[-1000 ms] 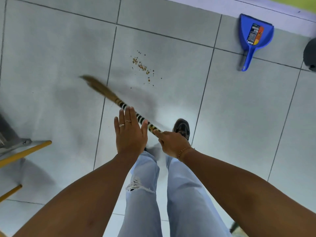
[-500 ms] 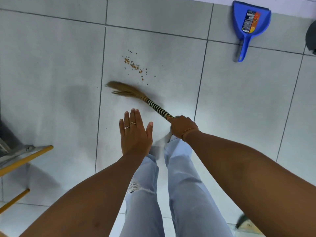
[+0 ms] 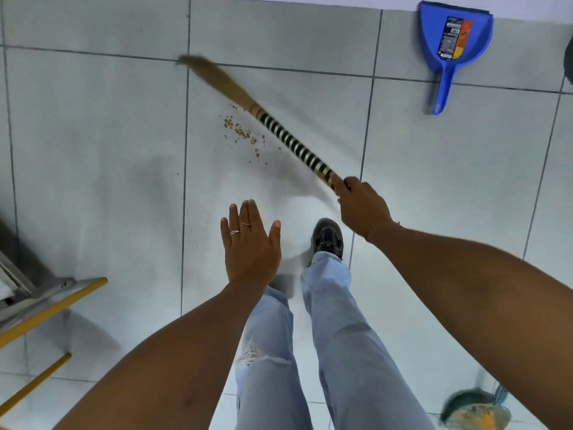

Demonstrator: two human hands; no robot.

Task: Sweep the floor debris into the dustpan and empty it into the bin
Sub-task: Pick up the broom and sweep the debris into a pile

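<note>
A small scatter of brown debris (image 3: 240, 131) lies on the pale floor tiles ahead of me. My right hand (image 3: 361, 207) grips the end of a straw broom (image 3: 291, 142) with a black-and-white banded handle. Its blurred bristles (image 3: 210, 76) reach past the debris to the far left. My left hand (image 3: 249, 246) hovers flat and empty, fingers apart, with two rings. A blue dustpan (image 3: 451, 41) lies near the wall at the far right, handle toward me.
A dark round object, maybe the bin (image 3: 569, 62), is cut off by the right edge. A grey frame with yellow bars (image 3: 46, 308) stands at the left. My legs in light jeans and a dark shoe (image 3: 327, 235) are below. A dark heap (image 3: 474, 409) lies at bottom right.
The broom has swung up and away, its bristles now beyond the debris instead of in front of it. My right hand moved right and forward. The left hand stayed open.
</note>
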